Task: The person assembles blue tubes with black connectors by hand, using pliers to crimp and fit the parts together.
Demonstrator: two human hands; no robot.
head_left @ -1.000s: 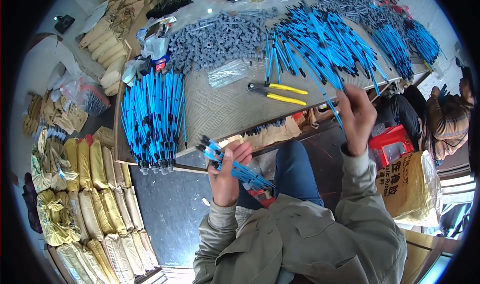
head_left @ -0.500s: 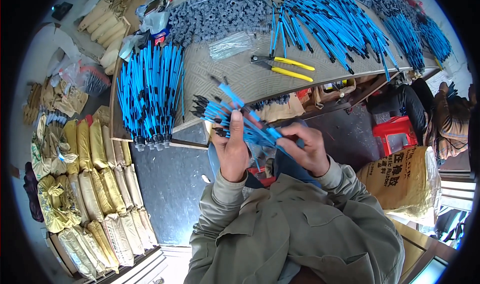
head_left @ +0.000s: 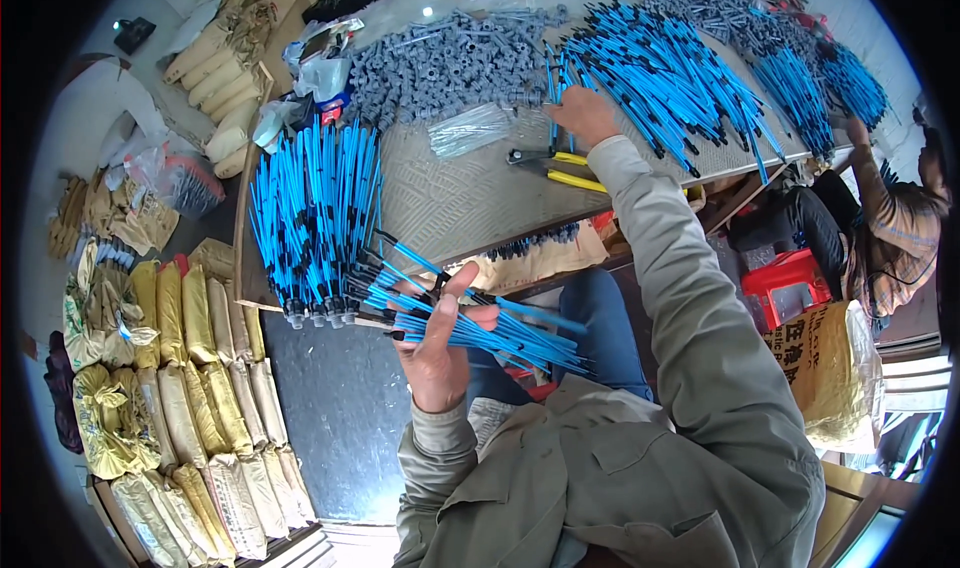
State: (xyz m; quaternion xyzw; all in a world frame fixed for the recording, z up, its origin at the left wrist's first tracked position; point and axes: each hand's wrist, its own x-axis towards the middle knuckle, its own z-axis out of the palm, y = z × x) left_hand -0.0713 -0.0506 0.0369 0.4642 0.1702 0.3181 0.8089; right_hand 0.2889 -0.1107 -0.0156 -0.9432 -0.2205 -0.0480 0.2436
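Observation:
My left hand (head_left: pixel 437 353) is closed around a bundle of thin blue rods with black ends (head_left: pixel 535 343) in front of the table edge. One rod of the bundle sticks up at an angle above my thumb. My right hand (head_left: pixel 585 116) is stretched over the table, at the left edge of a spread pile of similar blue rods (head_left: pixel 670 73). Its fingers are curled down among the rods there, and whatever they grip is hidden. Just below that hand lies a yellow-handled pair of cutting pliers (head_left: pixel 575 180), partly covered by my right sleeve.
A large heap of grey plastic fittings (head_left: pixel 440 63) covers the back of the table (head_left: pixel 450 193). Beside it lies a clear packet of thin strips (head_left: pixel 468 130). More blue rods (head_left: pixel 315 208) are stacked at the left end. Filled sacks (head_left: pixel 190 388) stand left; a co-worker (head_left: pixel 905 223) sits right.
My right hand has left the bundle and reached forward and up to the blue rods on the table. My left hand, still holding the bundle, has moved slightly left and down.

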